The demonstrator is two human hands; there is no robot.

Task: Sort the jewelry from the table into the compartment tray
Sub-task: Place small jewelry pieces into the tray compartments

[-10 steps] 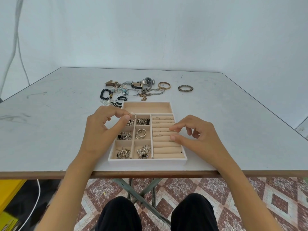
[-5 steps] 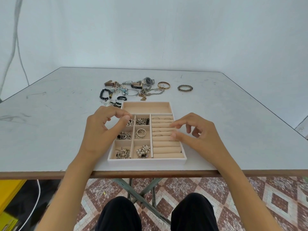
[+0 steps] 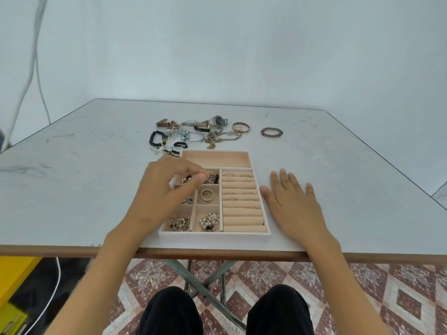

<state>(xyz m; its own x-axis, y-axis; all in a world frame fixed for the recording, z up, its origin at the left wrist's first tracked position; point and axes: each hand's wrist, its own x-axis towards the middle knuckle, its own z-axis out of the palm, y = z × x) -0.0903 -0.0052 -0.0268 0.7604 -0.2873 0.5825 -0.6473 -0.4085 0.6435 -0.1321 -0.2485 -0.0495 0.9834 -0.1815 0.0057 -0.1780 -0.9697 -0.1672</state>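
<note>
Beige-lined tray (image 3: 214,234) sits at the bench's (image 3: 96,189) near edge. Its six small left cells (image 3: 193,215) hold rings (image 3: 205,196), pearls (image 3: 209,220) and mixed pieces, and its right rolls (image 3: 242,213) carry thin rings (image 3: 245,175). Over the far cells hovers the left hand (image 3: 164,189), grip narrow, fingertips pinched; whether it holds anything I cannot tell. Just right of the tray, the right hand (image 3: 292,201) lies flat, grip wide. Watches (image 3: 219,120), bracelets (image 3: 271,132) and chains (image 3: 217,139) lie beyond the tray.

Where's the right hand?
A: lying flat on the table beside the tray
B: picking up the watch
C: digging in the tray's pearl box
A: the right hand lies flat, fingers straight, on the table just right of the tray, holding nothing.
</note>
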